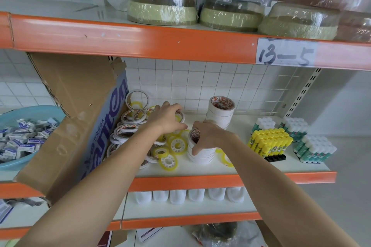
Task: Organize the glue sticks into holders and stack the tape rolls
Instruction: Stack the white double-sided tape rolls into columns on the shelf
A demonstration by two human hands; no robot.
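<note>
On the white shelf [236, 166] a bare strip runs between the short tape stack [200, 154] and the yellow glue sticks [269, 142], while the loose tape pile [136, 130] and the cardboard box [80, 118] block the left side, and the tall tape stack [220, 112] probably narrows the back.

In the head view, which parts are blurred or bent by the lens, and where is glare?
Head view: the orange shelf rails bow from wide-angle distortion; the wrapped tape packs on the top shelf are soft, with glare on their plastic; both hands, left hand and right hand, and the yellow glue sticks look fairly sharp.
</note>
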